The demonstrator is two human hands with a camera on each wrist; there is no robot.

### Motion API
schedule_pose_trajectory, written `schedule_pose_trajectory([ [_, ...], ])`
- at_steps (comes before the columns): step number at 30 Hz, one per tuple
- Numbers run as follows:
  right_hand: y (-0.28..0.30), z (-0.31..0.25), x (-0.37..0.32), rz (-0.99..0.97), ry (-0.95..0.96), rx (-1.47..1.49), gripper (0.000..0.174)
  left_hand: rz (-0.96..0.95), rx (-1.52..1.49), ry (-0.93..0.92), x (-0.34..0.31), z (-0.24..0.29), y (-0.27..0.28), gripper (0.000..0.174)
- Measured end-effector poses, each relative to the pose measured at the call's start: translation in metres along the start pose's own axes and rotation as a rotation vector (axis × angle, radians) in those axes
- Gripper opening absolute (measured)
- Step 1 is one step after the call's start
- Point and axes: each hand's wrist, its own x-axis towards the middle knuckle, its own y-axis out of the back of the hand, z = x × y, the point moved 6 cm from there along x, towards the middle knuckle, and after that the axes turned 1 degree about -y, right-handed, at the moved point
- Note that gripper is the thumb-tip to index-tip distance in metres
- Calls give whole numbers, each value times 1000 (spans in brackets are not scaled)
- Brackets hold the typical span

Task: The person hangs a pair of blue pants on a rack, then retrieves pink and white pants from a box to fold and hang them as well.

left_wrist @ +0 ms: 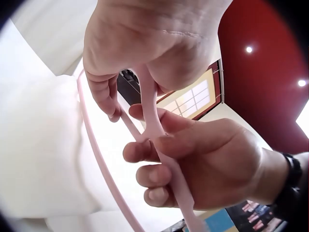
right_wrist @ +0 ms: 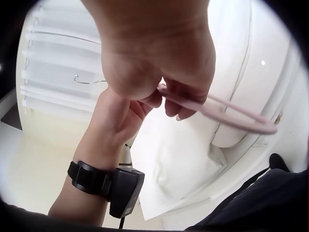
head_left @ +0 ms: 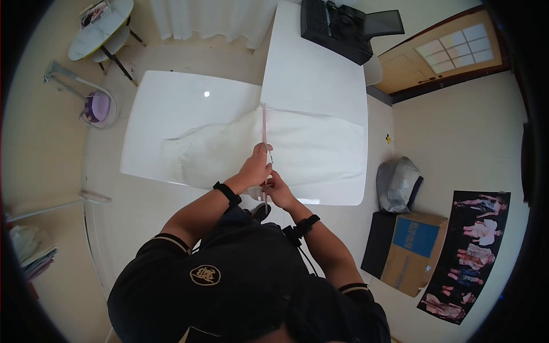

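Note:
A pink hanger (head_left: 264, 123) (left_wrist: 150, 116) (right_wrist: 217, 116) crosses a white garment (head_left: 314, 143) (left_wrist: 38, 154) spread over the white table. Its metal hook (right_wrist: 87, 82) shows in the right wrist view. The left hand (head_left: 254, 167) (left_wrist: 149, 43) (right_wrist: 113, 116) has its fingers curled round the hanger's middle. Just beside it and nearer the body, the right hand (head_left: 277, 190) (left_wrist: 203, 154) (right_wrist: 159, 53) pinches the hanger between thumb and fingers. In the right wrist view the two hands overlap, hiding part of the grip.
The white table (head_left: 171, 97) adjoins a second one (head_left: 314, 74) bearing black equipment (head_left: 337, 28). On the floor at the right are a grey bag (head_left: 397, 183) and a cardboard box (head_left: 409, 268). A garment steamer (head_left: 97, 107) stands at the left. A shoe (head_left: 261, 212) shows below the table edge.

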Motion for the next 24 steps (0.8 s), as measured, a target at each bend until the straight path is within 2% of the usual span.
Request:
schedule_pose_trajectory([
  [1,9,-2,-5,11,-8,-1,51,-10,-9,-2,-1,0,-4,47],
  [3,30,-12,-16,27,25,-301,56,10,-2,-11,-5,1,-7,41],
  [5,84,7,-20,243,-17,-195,51,50,23,-121,-5,0,-6,41],
  [7,159,52,-24,500,-20,-170,51,4,0,-84,-5,2,-8,41],
  [9,238,87,-42,784,-154,-166,52,48,47,-34,-7,-2,-8,41],
  [11,288,87,-67,1022,-278,-168,57,67,85,-52,-4,-7,-8,42],
  [13,369,159,-62,1241,-281,-290,62,92,138,-57,-3,-5,-13,43],
  [15,394,176,-63,1407,-260,-17,54,100,165,-13,-2,-3,-15,43],
  [17,416,192,-47,1147,-403,339,39,79,171,70,3,0,-19,44],
  [18,416,187,-45,1188,-349,476,30,108,231,-22,5,3,-21,44],
  [19,419,187,-42,1161,-358,488,30,135,289,-110,5,7,-24,44],
  [20,423,188,-39,1155,-316,525,29,140,312,-94,4,10,-26,44],
  [21,426,187,-37,1152,-275,562,29,127,286,-37,5,9,-29,43],
  [23,430,187,-30,1125,-310,569,29,120,274,23,10,21,-36,43],
  [24,432,185,-26,1086,-323,523,27,90,241,148,11,21,-41,43],
])
